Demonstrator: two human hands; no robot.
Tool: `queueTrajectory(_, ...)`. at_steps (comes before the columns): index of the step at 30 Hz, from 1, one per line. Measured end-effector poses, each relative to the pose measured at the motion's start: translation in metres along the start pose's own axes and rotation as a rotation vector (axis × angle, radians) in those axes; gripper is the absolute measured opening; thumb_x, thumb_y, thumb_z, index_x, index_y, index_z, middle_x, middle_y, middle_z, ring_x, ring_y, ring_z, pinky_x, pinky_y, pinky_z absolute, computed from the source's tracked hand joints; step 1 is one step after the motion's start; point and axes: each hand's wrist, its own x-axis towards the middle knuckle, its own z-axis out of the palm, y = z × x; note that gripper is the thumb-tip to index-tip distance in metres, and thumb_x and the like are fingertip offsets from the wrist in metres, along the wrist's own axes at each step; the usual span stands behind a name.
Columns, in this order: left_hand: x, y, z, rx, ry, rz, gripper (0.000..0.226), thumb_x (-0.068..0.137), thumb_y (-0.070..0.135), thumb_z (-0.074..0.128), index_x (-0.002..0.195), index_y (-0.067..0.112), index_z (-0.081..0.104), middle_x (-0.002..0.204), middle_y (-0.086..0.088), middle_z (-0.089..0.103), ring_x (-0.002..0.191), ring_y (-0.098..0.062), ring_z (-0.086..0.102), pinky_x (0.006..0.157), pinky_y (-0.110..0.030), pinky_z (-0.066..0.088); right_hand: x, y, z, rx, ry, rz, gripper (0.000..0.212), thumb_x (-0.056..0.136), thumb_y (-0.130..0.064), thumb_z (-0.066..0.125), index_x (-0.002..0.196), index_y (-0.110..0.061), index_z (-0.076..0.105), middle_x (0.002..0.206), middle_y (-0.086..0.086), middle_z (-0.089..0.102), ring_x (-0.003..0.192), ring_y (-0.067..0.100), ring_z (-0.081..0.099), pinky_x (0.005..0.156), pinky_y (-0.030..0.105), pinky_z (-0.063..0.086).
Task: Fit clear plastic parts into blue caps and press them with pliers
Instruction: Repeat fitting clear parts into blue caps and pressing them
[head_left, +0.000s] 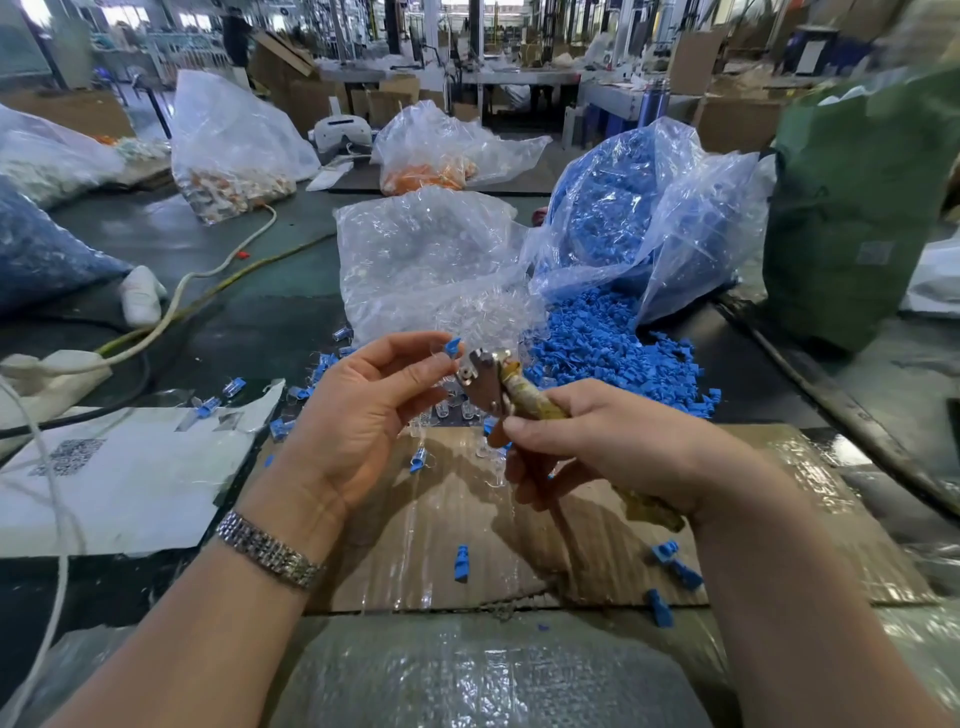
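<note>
Two bare forearms come in from the near edge, with no sleeves showing on either. The left hand (371, 410) carries a silver metal watch bracelet with small ribbed links (267, 550) snug around the wrist; its links catch the light. The right hand (613, 447) wears nothing: no ring, band or glove shows. Fingernails on both hands are short and unpainted.

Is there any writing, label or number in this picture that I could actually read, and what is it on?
No words or numbers can be read here.
White sheet left of the cardboard: a square QR-type code, a pattern only, too blurred to make out.
Green bag at right: a pale square patch, perhaps a label, too blurred to read.
Pliers in the right hand: no marking visible.
Background cartons and machines: too small and blurred.
</note>
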Motion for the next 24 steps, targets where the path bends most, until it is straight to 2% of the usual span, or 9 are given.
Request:
queueTrajectory(2, 0.000, -0.001, 0.000, 0.018, -0.006, 0.009, 0.022, 0.070, 0.012, 0.075, 0.090, 0.019, 0.081, 0.102, -0.006, 0.077, 0.096, -0.014, 0.072, 0.077, -0.022, 0.058, 0.002, -0.001, 0.005, -0.025, 0.003, -0.005, 0.024, 0.103, -0.027, 0.056, 0.093, -0.007, 0.064, 0.086, 0.010, 0.074, 0.075, 0.023, 0.072, 0.069, 0.031, 0.057)
queueTrajectory(8, 0.001, -0.003, -0.002, 0.105, -0.018, 0.053, 0.021, 0.071, 0.014, 0.075, 0.091, 0.020, 0.081, 0.099, -0.003, 0.077, 0.091, -0.012, 0.070, 0.076, -0.019, 0.056, 0.001, 0.000, 0.006, -0.034, 0.023, -0.018, 0.036, 0.102, -0.039, 0.055, 0.100, -0.004, 0.065, 0.083, 0.009, 0.073, 0.073, 0.022, 0.072, 0.068, 0.031, 0.058)
queueTrajectory(14, -0.001, -0.004, -0.001, 0.232, -0.026, 0.071, 0.021, 0.073, 0.018, 0.074, 0.093, 0.021, 0.080, 0.102, -0.005, 0.077, 0.095, -0.015, 0.070, 0.082, -0.022, 0.057, 0.002, -0.002, 0.009, -0.042, 0.035, 0.011, 0.055, 0.099, -0.050, 0.053, 0.102, 0.003, 0.064, 0.074, 0.007, 0.070, 0.067, 0.027, 0.070, 0.064, 0.033, 0.058)
queueTrajectory(17, -0.002, -0.005, 0.000, 0.227, -0.017, 0.073, 0.024, 0.073, 0.017, 0.073, 0.097, 0.017, 0.077, 0.101, -0.005, 0.077, 0.095, -0.015, 0.070, 0.084, -0.023, 0.058, 0.002, -0.004, 0.012, -0.076, 0.064, 0.007, 0.056, 0.100, -0.052, 0.052, 0.096, 0.002, 0.064, 0.069, 0.009, 0.068, 0.060, 0.029, 0.068, 0.062, 0.039, 0.060)
queueTrajectory(20, -0.001, -0.006, 0.000, 0.220, -0.007, 0.070, 0.025, 0.074, 0.016, 0.072, 0.098, 0.015, 0.076, 0.101, -0.006, 0.077, 0.098, -0.019, 0.070, 0.091, -0.030, 0.056, 0.003, -0.004, 0.014, -0.110, 0.093, 0.007, 0.055, 0.100, -0.052, 0.051, 0.090, 0.000, 0.064, 0.066, 0.009, 0.066, 0.055, 0.030, 0.067, 0.063, 0.046, 0.060)
queueTrajectory(22, -0.001, -0.006, 0.000, 0.225, -0.014, 0.065, 0.023, 0.074, 0.016, 0.072, 0.097, 0.017, 0.077, 0.102, -0.007, 0.077, 0.100, -0.020, 0.070, 0.093, -0.032, 0.056, 0.003, -0.004, 0.013, -0.129, 0.094, 0.011, 0.054, 0.101, -0.052, 0.051, 0.089, -0.001, 0.064, 0.063, 0.009, 0.066, 0.054, 0.028, 0.067, 0.060, 0.043, 0.059)
queueTrajectory(24, -0.001, -0.007, -0.001, 0.220, -0.025, 0.064, 0.022, 0.074, 0.015, 0.073, 0.095, 0.018, 0.078, 0.103, -0.007, 0.077, 0.100, -0.020, 0.070, 0.092, -0.031, 0.057, 0.003, -0.004, 0.012, -0.151, 0.086, 0.017, 0.053, 0.101, -0.053, 0.050, 0.089, -0.003, 0.064, 0.061, 0.008, 0.066, 0.053, 0.025, 0.067, 0.054, 0.034, 0.057)
